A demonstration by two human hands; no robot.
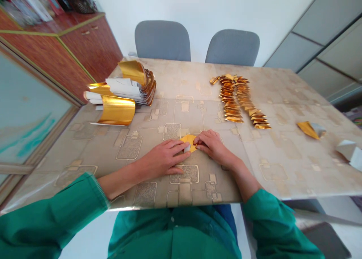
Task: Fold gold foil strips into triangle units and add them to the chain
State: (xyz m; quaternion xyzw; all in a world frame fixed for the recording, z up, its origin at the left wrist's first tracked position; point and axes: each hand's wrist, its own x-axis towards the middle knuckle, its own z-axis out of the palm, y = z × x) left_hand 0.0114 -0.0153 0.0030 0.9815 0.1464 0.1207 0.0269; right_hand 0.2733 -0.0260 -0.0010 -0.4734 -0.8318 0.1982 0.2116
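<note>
Gold paper (pixel 187 138) being pinched on a patterned table (pixel 183 195)

Near the front edge, the paper is being pressed by the left hand (pixel 162 157), fingers spread apart, and clamped between closed fingertips of the right hand (pixel 213 149). Beyond, space is being filled by curling shiny sheets (pixel 117 110) and pointed foil folds (pixel 229 97), then rounded grey chairs (pixel 162 40).

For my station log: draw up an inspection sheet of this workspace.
Surface: beige patterned tablecloth, rounded-rectangle design.
Job's things: small folded gold paper between the hands; curled gold-faced sheets piled at left; two rows of folded gold pieces beyond the right hand.
Clutter: loose gold-and-grey piece and pale piece, far right.
Grippers: bare hands; left hand spread, fingertips on the paper; right hand's fingers bent at its right edge.
Cables: nothing seen.
Surroundings: two grey chairs, reddish-brown wooden cabinet, white wall.
</note>
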